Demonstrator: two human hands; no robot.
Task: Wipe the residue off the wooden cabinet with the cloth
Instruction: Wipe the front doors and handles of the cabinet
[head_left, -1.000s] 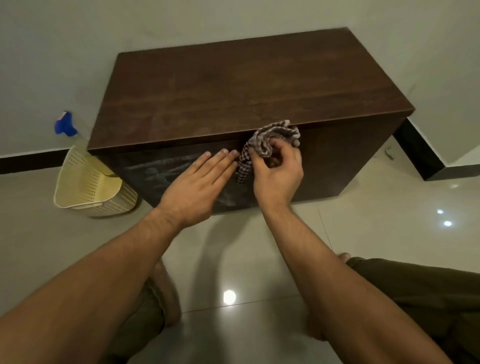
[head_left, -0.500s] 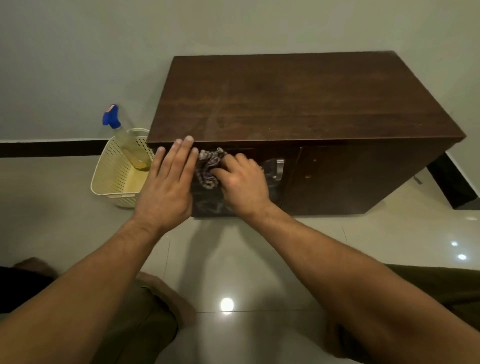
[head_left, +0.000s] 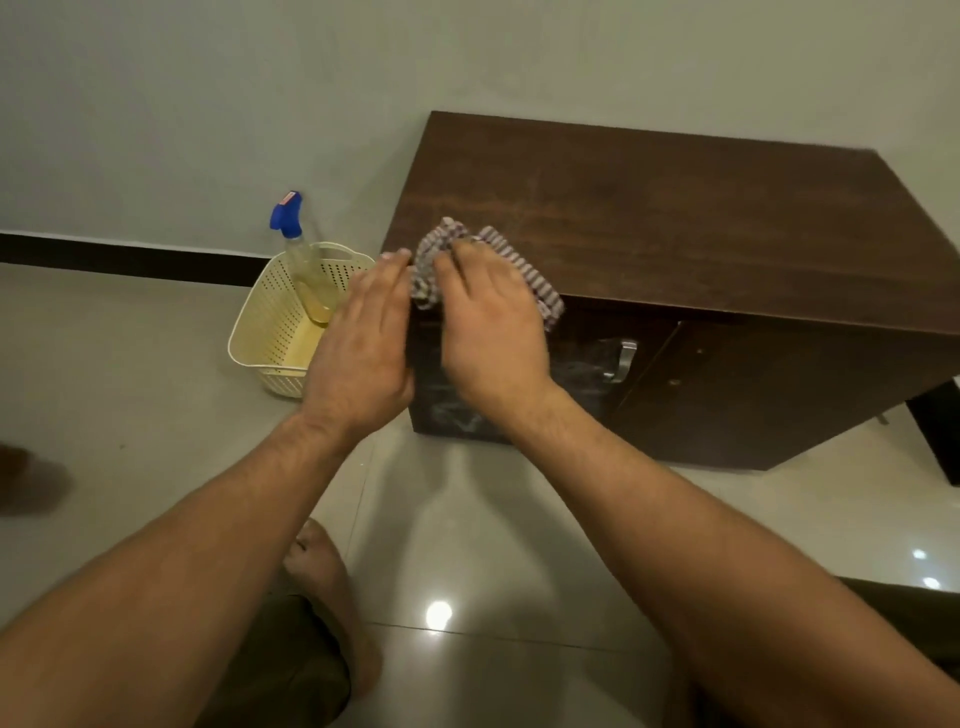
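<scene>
With our right hand (head_left: 493, 332) gripping the bunched checked cloth (head_left: 540, 292) and our left hand (head_left: 358, 348) flat, fingers straight, we risk merely smearing the whitish residue (head_left: 576, 371) across the dark wooden cabinet (head_left: 675, 218).

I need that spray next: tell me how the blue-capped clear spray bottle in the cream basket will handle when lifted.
Probably light: the blue-capped clear spray bottle shows only a little yellowish liquid low down. Likely tippy, since it leans inside the perforated cream plastic basket.
</scene>
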